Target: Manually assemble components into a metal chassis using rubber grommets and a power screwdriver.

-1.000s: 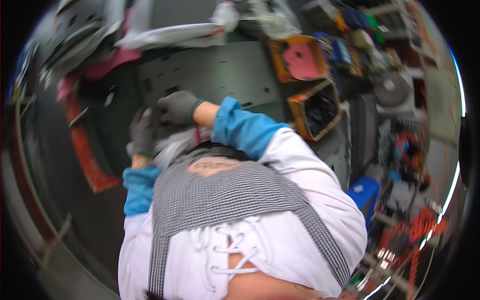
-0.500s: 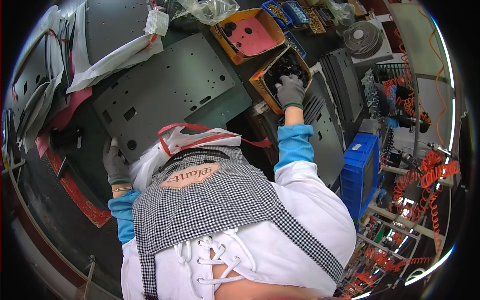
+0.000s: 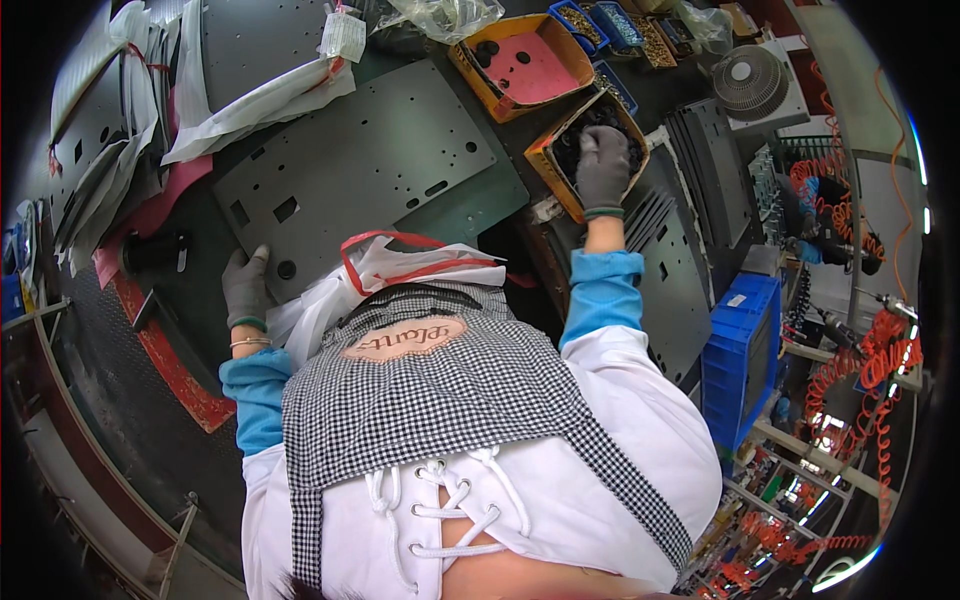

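A dark grey flat metal plate (image 3: 350, 150) with round and slotted holes lies on the work table in front of me. My left hand (image 3: 246, 290), in a grey glove, grips its near left edge, thumb on top; the other fingers are partly hidden. My right hand (image 3: 604, 170), gloved too, is over a yellow box (image 3: 543, 160) of small black parts (image 3: 568, 150). Its fingers are curled together, and whatever may be between them is hidden.
Another yellow box (image 3: 500, 105) with a pink liner stands beyond. Small blue bins (image 3: 618, 28) of fasteners sit at the back, near a grey fan (image 3: 750, 82). Dark panels (image 3: 710, 165) and a blue crate (image 3: 740, 350) are at the right. White wrapping (image 3: 385, 270) lies against my apron.
My right hand has drawn its fingers together and lifted them off the black parts. My left hand keeps its place at the plate's edge. The whole view has shifted slightly.
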A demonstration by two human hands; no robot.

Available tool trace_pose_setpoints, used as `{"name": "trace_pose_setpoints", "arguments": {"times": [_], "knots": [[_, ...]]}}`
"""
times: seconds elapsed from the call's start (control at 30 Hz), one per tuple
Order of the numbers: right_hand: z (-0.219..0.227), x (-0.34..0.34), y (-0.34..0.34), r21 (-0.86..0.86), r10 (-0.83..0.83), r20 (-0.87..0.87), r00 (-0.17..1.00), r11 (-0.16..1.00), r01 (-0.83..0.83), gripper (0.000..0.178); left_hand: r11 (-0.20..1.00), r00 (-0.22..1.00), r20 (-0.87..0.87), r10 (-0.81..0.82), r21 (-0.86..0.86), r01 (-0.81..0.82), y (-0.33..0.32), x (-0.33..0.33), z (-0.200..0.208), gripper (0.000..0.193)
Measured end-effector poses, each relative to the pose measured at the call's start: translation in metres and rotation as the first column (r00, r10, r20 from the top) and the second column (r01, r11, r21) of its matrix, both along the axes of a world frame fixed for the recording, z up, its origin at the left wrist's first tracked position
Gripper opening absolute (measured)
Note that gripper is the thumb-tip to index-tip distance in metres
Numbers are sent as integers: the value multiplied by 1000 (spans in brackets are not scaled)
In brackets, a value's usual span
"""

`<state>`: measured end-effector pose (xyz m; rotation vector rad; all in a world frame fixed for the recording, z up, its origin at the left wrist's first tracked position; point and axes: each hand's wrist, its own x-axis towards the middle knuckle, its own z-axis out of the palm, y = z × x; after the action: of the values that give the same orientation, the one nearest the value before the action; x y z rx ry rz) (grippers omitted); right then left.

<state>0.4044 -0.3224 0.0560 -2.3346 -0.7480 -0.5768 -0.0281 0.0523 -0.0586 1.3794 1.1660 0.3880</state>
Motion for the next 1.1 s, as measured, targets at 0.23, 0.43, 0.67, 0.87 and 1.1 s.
{"name": "trace_pose_setpoints", "arguments": {"times": [0.23,0.43,0.67,0.87,1.1], "knots": [[-72,-54,84,-110,105,-470,876,978,-176,19,978,983,-128,134,174,-110,-1,-9,12,46],[-93,-75,108,-289,59,-253,966,948,-133,19,981,980,-102,171,109,-159,2,-20,16,50],[-84,-85,127,-397,37,-247,968,908,-136,18,975,974,-136,180,156,-159,-5,-14,24,51],[-75,-65,118,-331,209,-402,892,874,-354,18,963,963,-152,222,191,-191,-6,-16,16,50],[-57,-21,117,43,345,-840,419,812,-582,31,956,952,-241,191,264,-125,-6,-9,26,49]]}}
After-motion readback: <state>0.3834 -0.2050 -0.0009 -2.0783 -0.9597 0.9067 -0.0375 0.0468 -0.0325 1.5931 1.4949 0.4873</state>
